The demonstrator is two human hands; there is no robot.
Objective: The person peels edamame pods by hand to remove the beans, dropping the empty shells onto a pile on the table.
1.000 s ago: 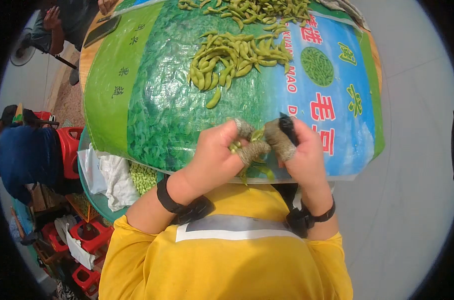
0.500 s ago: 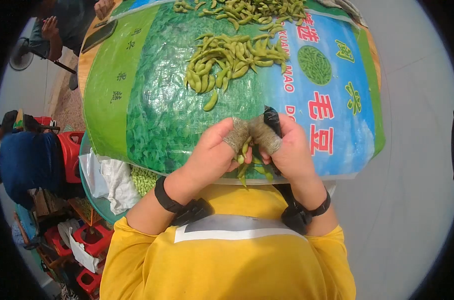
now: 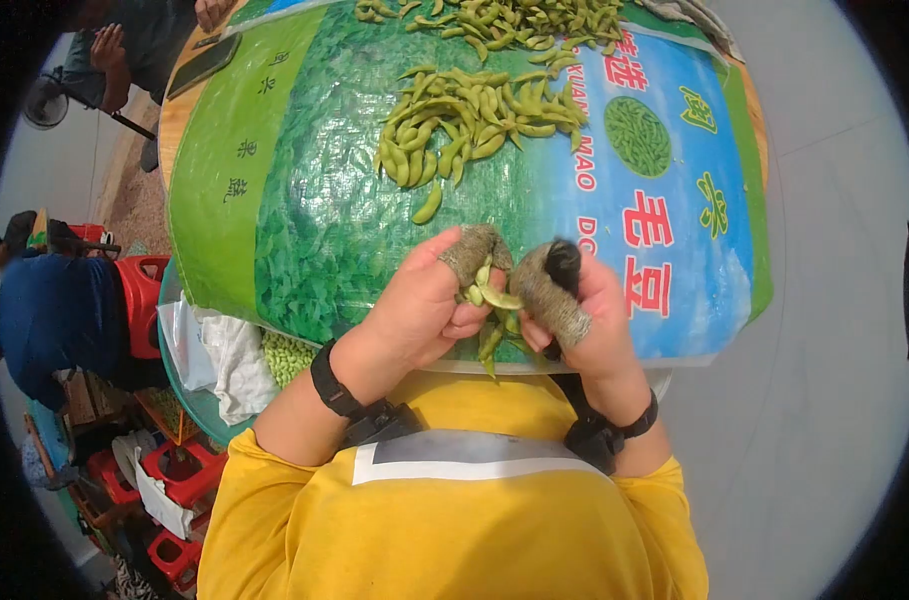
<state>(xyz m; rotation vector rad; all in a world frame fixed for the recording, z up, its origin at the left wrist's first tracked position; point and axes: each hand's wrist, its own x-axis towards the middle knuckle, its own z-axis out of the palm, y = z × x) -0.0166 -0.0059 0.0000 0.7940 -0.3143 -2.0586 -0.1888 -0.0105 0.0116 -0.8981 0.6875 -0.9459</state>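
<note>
Just above my lap, at the near edge of the printed sack, my left hand (image 3: 419, 305) is closed round several edamame pods (image 3: 491, 340). Pale shelled beans (image 3: 476, 292) show at its fingers. A split edamame pod (image 3: 501, 299) stretches from there to my right hand (image 3: 594, 310), whose thumb and fingers are pinched at the pod's far end. Grey-brown wrapping covers both thumbs, and black material shows on the right hand. Beyond my hands lie a pile of green pods (image 3: 464, 120) and a single pod (image 3: 427, 203).
The printed sack (image 3: 314, 200) covers a wooden table. More pods (image 3: 534, 20) lie at the back, with a phone (image 3: 203, 66) at the left. A teal basin (image 3: 196, 405) beside me holds shelled beans (image 3: 287, 357) and a white cloth (image 3: 236, 365). Red stools (image 3: 182, 470) and other people are at left.
My hands have moved apart, the right one turning outward. The pod between them now shows split, and pale beans have come into view at my left fingers.
</note>
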